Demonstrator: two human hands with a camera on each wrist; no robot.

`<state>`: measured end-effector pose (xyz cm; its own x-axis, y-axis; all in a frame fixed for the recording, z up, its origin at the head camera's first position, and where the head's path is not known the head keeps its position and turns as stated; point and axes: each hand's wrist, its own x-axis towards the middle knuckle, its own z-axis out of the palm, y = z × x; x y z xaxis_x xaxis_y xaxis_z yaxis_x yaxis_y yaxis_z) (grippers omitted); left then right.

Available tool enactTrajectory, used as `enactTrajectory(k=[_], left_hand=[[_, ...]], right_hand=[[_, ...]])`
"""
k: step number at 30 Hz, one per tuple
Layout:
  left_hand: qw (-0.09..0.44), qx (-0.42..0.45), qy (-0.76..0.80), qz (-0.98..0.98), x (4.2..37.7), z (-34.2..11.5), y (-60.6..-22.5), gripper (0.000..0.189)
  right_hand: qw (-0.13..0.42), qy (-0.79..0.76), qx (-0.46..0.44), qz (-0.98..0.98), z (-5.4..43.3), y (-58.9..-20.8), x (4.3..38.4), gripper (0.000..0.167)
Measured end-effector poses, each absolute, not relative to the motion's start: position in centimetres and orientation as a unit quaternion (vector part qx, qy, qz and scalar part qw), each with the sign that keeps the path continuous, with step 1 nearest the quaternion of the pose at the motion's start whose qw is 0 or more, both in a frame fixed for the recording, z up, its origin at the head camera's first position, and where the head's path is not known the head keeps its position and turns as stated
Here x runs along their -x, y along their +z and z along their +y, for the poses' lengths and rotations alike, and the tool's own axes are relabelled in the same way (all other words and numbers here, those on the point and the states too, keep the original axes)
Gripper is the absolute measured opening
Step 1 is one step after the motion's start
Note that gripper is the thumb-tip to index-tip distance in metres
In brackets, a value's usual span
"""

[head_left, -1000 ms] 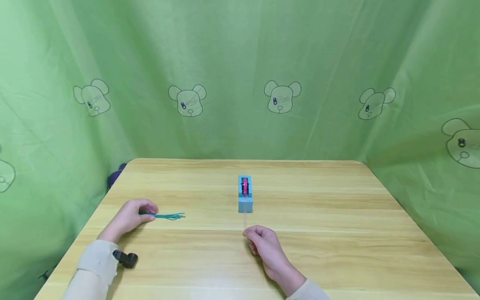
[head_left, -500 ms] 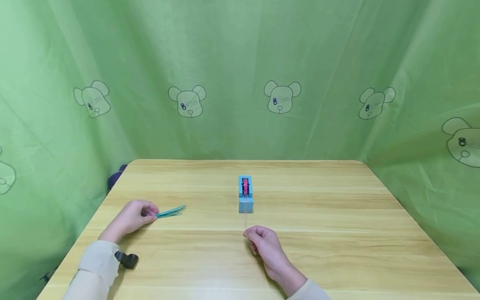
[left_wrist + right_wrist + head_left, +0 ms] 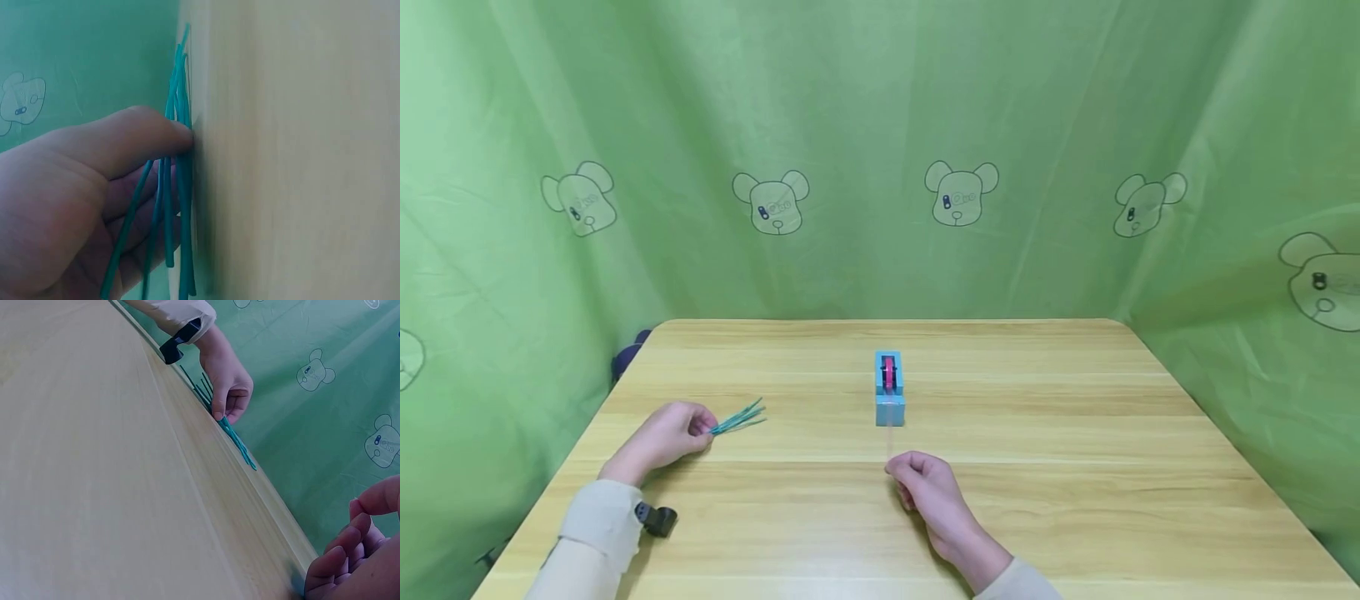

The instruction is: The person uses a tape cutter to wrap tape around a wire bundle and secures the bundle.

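At the left of the table, my left hand (image 3: 666, 435) pinches a bundle of thin teal wires (image 3: 741, 417) between thumb and fingers. Both ends of the wires (image 3: 182, 87) stick out past the thumb in the left wrist view, loosely spread at one end. Near the middle, my right hand (image 3: 931, 496) pinches the free end of a clear strip of tape (image 3: 890, 440) between thumb and forefinger. That strip runs straight back to a light blue tape dispenser (image 3: 890, 412) with a pink-cored roll (image 3: 889, 372). In the right wrist view, the right hand's fingers (image 3: 350, 540) are curled.
The wooden table (image 3: 1060, 417) spreads around both hands. A green curtain (image 3: 865, 92) with bear-head drawings encloses its back and sides. On the left sleeve sits a small black camera (image 3: 657, 520). Something dark purple (image 3: 627, 358) shows beyond the table's left edge.
The far ends of the wires have swung away toward the back of the table and fanned out as the left hand shifted slightly. My right hand and the tape have stayed put.
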<state>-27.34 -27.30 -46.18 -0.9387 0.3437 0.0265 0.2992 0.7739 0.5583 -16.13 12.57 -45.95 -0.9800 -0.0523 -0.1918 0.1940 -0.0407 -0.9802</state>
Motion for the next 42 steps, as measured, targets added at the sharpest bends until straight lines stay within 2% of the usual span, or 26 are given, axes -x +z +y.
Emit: enactTrajectory(k=[6, 12, 27, 42], left_hand=[[0.036, -0.170, 0.291, 0.941, 26.9, -27.4, -45.9, 0.010], [0.028, -0.159, 0.310, 0.937, 26.6, -27.6, -45.2, 0.017], [-0.013, -0.184, 0.276, 0.943, 26.7, -27.9, -45.2, 0.019], [-0.009, -0.163, 0.288, 0.944, 26.4, -27.6, -45.0, 0.016]], right_hand=[[0.085, -0.718, -0.051, 0.689, 12.4, -45.9, 16.1, 0.017], [0.086, -0.718, -0.054, 0.689, 12.5, -45.9, 16.1, 0.017], [0.089, -0.716, -0.056, 0.690, 12.6, -46.0, 16.2, 0.017], [0.086, -0.718, -0.054, 0.689, 12.5, -46.0, 16.2, 0.017]])
